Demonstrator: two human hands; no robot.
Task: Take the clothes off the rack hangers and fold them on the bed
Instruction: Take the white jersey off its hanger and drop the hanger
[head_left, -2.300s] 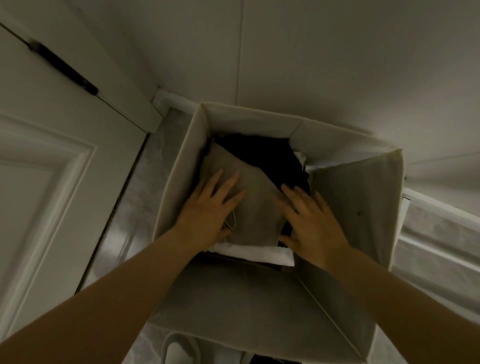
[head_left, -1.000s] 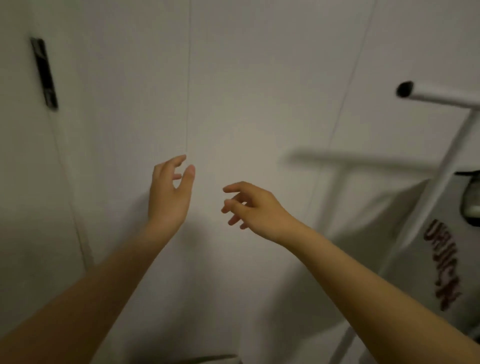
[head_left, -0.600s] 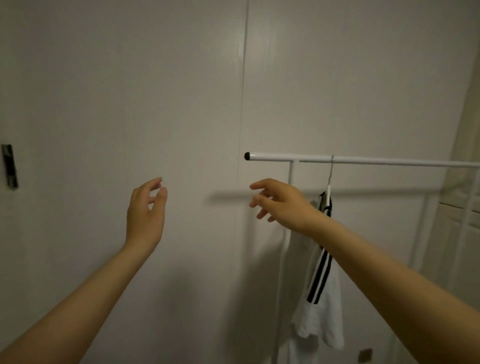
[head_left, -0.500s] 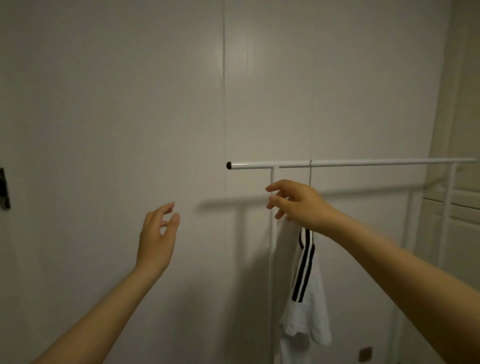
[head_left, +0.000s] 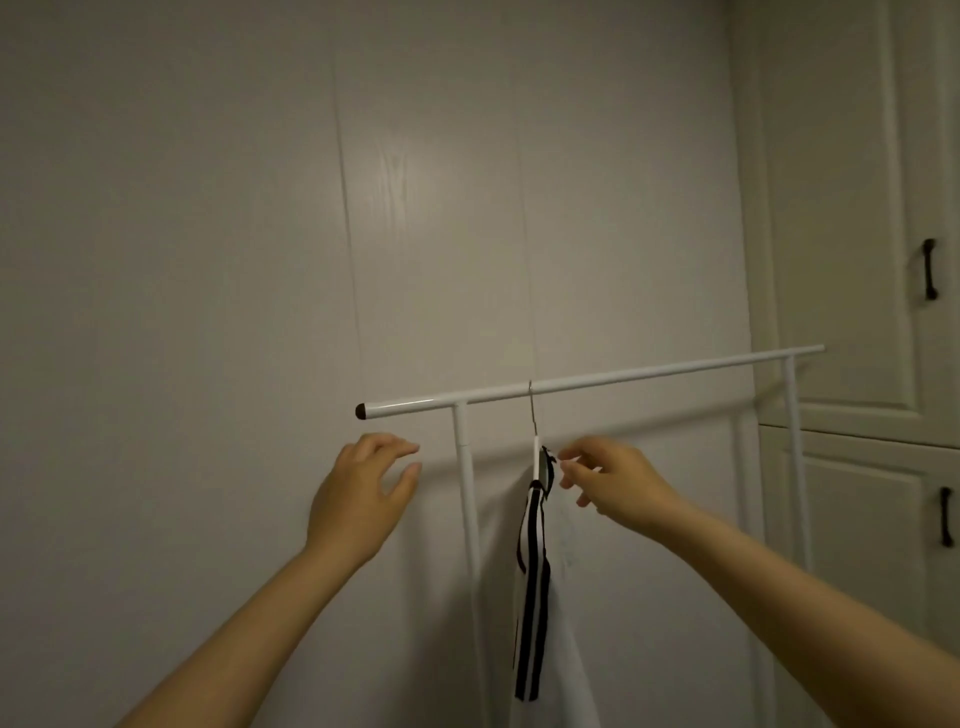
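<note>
Right hand (head_left: 618, 480) fingertips at hanger (head_left: 536, 441); left hand (head_left: 358, 499) loose — empty.

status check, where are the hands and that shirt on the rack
Left hand open, in the air below the rack rail. Right hand open, fingers at the hanger, no grip visible. White shirt with black stripes still hung. Nothing in the way.

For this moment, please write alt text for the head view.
Two bare hands reach toward a white garment with black stripes hanging from a hanger on a white clothes rack. The right hand is at the hanger's shoulder; the left hand hovers open nearby.
</note>
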